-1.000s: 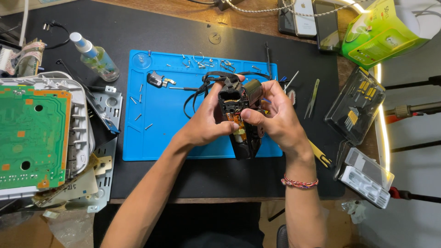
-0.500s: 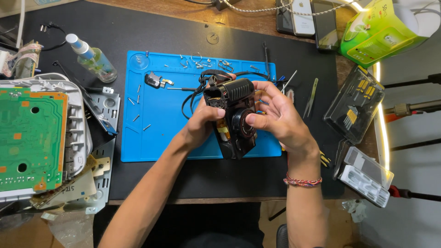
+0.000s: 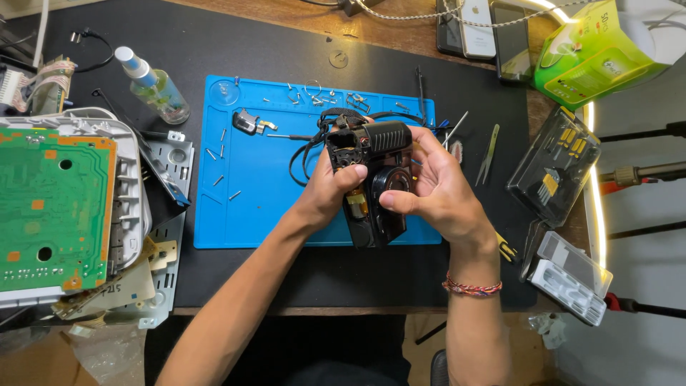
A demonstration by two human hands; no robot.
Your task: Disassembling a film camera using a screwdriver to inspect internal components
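Both hands hold a black, partly dismantled camera above the blue work mat. My left hand grips its left side, thumb on the open top where inner parts show. My right hand wraps the right side, thumb pressed near the round lens ring. A black strap trails from the camera onto the mat. Several small screws and a small metal part lie scattered on the mat.
A green circuit board in a white housing sits at the left. A spray bottle stands at back left. Tweezers, a clear bit case, a white case, a green box and phones lie to the right.
The camera has been turned in my hands: its lens ring now faces up and its body sits more upright. Both hands have shifted their grip slightly.
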